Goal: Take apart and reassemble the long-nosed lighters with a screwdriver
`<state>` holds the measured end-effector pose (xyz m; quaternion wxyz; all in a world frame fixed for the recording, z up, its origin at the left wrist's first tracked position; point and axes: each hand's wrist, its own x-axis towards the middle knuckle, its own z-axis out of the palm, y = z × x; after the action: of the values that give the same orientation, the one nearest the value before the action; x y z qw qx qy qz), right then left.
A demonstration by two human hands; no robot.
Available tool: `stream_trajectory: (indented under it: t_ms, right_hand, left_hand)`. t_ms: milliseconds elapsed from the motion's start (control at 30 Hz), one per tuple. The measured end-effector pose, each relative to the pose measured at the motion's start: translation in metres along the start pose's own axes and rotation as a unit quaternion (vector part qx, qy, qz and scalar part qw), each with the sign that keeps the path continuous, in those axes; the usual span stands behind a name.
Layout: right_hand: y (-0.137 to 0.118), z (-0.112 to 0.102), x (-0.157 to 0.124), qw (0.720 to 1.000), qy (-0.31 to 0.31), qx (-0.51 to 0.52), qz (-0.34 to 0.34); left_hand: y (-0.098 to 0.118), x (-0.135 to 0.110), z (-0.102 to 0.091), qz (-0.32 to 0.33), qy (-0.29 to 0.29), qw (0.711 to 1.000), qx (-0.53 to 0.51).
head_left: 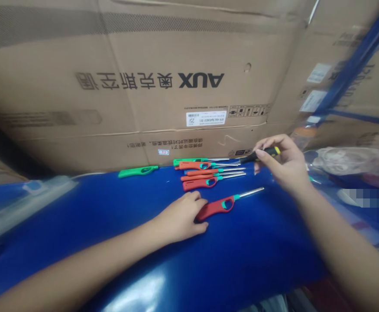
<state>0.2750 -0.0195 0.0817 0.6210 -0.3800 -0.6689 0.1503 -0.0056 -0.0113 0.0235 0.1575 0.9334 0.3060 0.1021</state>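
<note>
Pinching the butt of a red lighter [213, 211] between thumb and fingers of my left hand [183, 216], I have it low over the blue table [257, 255], its metal tube pointing right. My right hand [288, 167] is closed around a black tool with a yellow end [257, 155], its tip toward the left. Just beyond lies a cluster of red, orange and green lighters [202, 172], tubes also rightward; a green handle [137, 172] sits left of them, before a large cardboard box [144, 112].
</note>
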Motion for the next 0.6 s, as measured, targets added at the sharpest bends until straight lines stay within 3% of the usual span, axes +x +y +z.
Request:
stream_trajectory:
  t_ms: [67, 133, 200, 300, 433, 600]
  right_hand:
    - [0.019, -0.024, 0.003, 0.989, -0.004, -0.150, -0.005]
    - [0.040, -0.042, -0.001, 0.944, -0.045, -0.326, -0.019]
    - [0.061, -0.053, -0.010, 0.901, -0.057, -0.430, 0.007]
    - [0.086, -0.060, -0.024, 0.864, -0.107, -0.482, 0.095]
    - [0.103, -0.061, -0.033, 0.833, -0.171, -0.494, 0.179]
    - [0.111, -0.059, -0.037, 0.811, -0.218, -0.501, 0.212]
  left_hand:
    - [0.004, -0.001, 0.000, -0.006, -0.015, 1.000, 0.020]
    - [0.008, 0.000, 0.003, -0.005, -0.018, 0.999, 0.037]
    - [0.008, 0.003, 0.001, 0.001, -0.015, 0.999, 0.038]
    - [-0.002, 0.009, -0.017, 0.022, 0.002, 1.000, -0.012]
    - [-0.035, 0.029, -0.056, 0.064, 0.086, 0.992, -0.069]
    - [-0.083, 0.066, -0.074, -0.006, 0.151, 0.988, -0.028]
